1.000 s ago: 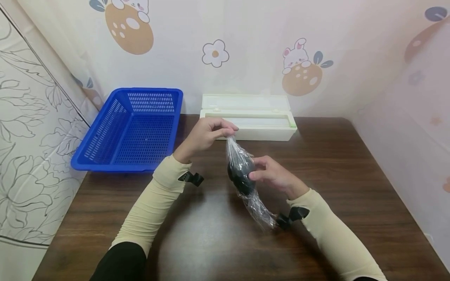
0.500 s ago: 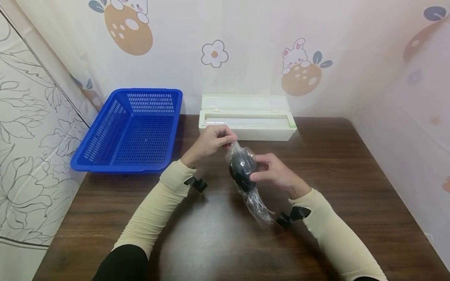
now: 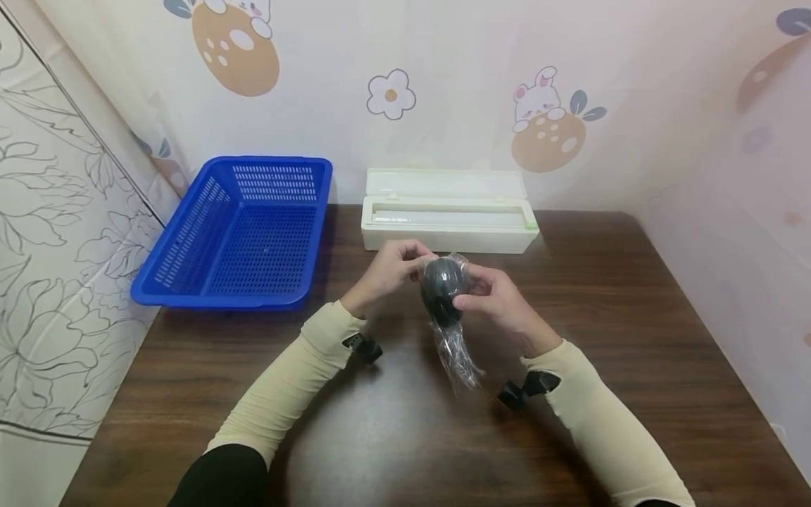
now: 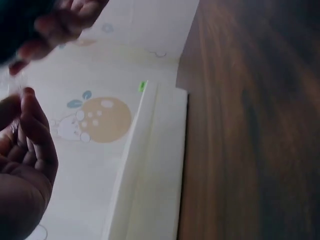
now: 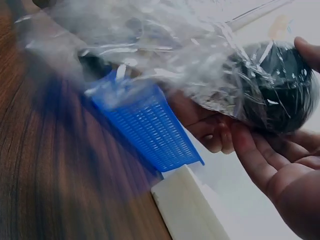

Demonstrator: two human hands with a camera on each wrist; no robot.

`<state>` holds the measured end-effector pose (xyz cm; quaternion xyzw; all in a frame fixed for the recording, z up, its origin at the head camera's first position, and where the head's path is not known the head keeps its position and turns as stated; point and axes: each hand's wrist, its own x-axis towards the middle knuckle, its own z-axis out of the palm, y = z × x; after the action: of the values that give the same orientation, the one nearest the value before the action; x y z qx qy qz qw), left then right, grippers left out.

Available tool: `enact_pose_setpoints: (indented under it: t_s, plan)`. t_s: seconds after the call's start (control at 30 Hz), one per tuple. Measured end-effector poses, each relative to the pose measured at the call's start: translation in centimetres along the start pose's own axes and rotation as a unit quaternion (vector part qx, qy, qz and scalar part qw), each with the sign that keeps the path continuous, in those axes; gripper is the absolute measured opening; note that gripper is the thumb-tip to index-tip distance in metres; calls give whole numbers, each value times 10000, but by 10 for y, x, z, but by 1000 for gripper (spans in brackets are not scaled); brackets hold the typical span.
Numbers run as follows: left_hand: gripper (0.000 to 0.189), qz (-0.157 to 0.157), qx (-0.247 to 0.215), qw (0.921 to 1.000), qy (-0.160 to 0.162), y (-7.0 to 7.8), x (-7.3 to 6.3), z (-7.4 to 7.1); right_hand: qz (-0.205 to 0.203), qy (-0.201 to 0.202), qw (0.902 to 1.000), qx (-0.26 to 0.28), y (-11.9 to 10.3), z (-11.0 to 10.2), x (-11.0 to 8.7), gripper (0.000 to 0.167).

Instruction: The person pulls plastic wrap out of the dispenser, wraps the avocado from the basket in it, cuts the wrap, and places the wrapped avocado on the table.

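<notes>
A dark green, egg-shaped fruit [image 3: 440, 290], much like an avocado, is wrapped in clear cling film [image 3: 457, 355] above the table. My right hand [image 3: 497, 303] holds it from the right, thumb on the near side. At its upper end my left hand [image 3: 395, 271] pinches the gathered film between thumb and fingers, close against the fruit. A loose, crumpled tail of film hangs from the lower end. In the right wrist view the fruit [image 5: 280, 87] shines through the wrap, and the film tail [image 5: 150, 45] spreads across the top.
Behind the hands stands a long white cling film box [image 3: 450, 238] with its lid raised and a roll inside. A blue perforated basket [image 3: 218, 301] sits at the left on the dark wooden table [image 3: 633, 317]. A printed curtain [image 3: 443, 42] hangs along the back.
My left hand has come down and right, from holding the film stretched above the fruit to pinching it near the fruit. The fruit has tilted more upright and risen slightly in my right hand.
</notes>
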<state>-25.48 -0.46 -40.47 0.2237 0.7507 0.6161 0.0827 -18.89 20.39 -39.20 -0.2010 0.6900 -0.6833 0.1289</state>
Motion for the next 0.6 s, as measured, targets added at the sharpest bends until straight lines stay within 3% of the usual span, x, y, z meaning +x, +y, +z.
enact_pose_setpoints:
  t_s: [0.2, 0.43, 0.6]
  plan:
    - [17, -317, 92, 9992, 224, -3, 0, 5, -75, 90, 9950, 993, 4, 2, 5, 57]
    - [14, -1071, -470, 9927, 308, 1, 0, 9, -187, 361, 9922, 1179, 3, 3, 8, 71]
    - [18, -1310, -1091, 9851, 229, 2, -2, 6, -242, 408, 9916, 1203, 2, 5, 11, 72]
